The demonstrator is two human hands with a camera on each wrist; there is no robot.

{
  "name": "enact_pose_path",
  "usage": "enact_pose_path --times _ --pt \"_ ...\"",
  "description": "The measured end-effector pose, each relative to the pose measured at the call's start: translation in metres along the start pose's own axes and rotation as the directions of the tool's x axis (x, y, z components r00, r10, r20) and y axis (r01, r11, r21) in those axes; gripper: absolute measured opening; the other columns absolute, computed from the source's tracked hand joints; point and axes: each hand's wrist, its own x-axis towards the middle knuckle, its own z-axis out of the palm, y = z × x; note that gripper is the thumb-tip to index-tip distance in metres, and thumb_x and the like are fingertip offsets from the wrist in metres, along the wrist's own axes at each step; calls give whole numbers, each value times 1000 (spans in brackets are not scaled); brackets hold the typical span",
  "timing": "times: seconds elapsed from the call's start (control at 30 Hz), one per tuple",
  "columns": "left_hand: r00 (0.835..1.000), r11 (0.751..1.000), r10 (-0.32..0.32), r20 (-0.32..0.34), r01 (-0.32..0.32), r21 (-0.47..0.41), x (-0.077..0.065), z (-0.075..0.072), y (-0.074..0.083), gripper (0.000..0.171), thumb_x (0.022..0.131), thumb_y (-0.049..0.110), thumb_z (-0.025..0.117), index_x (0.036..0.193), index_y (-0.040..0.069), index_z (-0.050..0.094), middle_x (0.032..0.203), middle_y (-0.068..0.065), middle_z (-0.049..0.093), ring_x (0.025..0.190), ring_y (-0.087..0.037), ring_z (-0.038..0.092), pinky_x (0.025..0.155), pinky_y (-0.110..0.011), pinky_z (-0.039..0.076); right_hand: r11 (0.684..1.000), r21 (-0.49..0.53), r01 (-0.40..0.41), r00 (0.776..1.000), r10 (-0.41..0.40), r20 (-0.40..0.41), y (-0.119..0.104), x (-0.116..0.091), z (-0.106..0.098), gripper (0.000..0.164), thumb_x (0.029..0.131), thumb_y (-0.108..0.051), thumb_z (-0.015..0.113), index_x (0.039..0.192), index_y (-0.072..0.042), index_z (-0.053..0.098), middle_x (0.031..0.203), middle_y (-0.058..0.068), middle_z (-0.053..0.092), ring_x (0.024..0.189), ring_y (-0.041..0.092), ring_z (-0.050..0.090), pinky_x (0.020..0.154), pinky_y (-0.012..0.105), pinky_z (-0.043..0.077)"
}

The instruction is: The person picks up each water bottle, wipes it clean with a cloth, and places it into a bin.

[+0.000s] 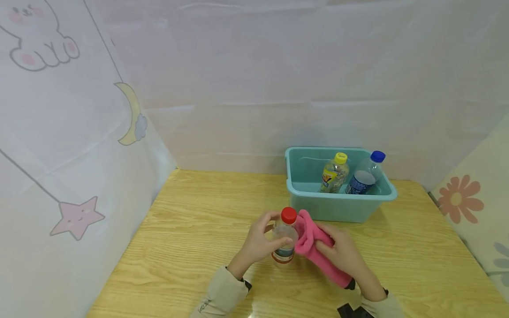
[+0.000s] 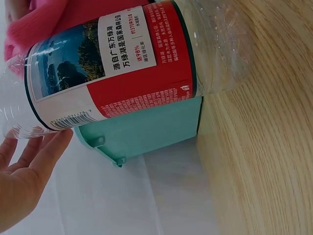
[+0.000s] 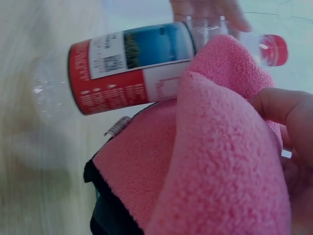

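Note:
Upright near the middle of the table is a clear plastic bottle with a red cap and a red, white and blue label. My left hand holds it around its upper part, thumb in front and fingers behind. In the left wrist view, the label and a few fingers beside it show. My right hand grips a fuzzy pink cloth with a dark edge and a small tag. Folded over, the cloth lies against the bottle's right side. Part of my right fingers is hidden behind the cloth.
Behind the hands, to the right, a teal plastic bin stands on the wood-grain table. Inside are a yellow-capped bottle and a blue-capped bottle, both leaning. Printed sheets hang around the table.

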Motion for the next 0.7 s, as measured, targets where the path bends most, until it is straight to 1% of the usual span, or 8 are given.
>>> enact_pose_path --times 0.07,0.2,0.37,0.47,0.6,0.7 --pt "1000 1000 2 -5 -2 2 0 0 1 49 76 9 74 119 2 51 115 -13 54 109 -30 48 89 -47 45 1000 6 13 1000 -13 -26 -2 2 -3 38 73 4 68 110 4 61 96 11 65 76 17 60 61 27 51" --pt "1000 1000 12 -9 -11 19 0 -1 3 49 76 9 74 119 2 52 113 -12 54 107 -28 49 88 -42 47 999 6 33 995 -32 -96 -6 4 -7 38 71 5 68 109 5 61 94 12 65 75 15 57 59 26 50" --pt "999 998 53 -4 -53 31 0 -1 1 49 75 7 74 118 0 52 112 -13 55 105 -29 50 85 -36 48 998 27 63 984 -58 -169 -10 8 -7 39 70 5 68 108 5 62 95 14 65 75 12 57 57 25 50" --pt "998 998 59 -7 -59 23 3 2 -14 50 74 7 75 119 2 52 112 -11 55 105 -29 50 85 -35 48 995 25 92 979 -85 -185 -12 10 -6 38 69 5 67 107 4 62 95 12 65 73 12 57 56 25 50" --pt "999 999 51 -11 -51 1 5 6 -34 53 74 11 76 122 8 53 114 -5 55 107 -23 50 86 -35 48 993 13 118 978 -114 -172 -14 13 -2 38 70 4 67 108 3 63 94 11 65 75 13 58 58 27 50" --pt "998 998 67 -18 -67 -10 5 6 -38 53 74 13 76 122 11 53 113 -2 55 106 -20 50 86 -32 48 992 15 128 981 -125 -150 -15 14 0 37 71 4 67 107 3 63 92 9 64 72 11 56 56 25 48"
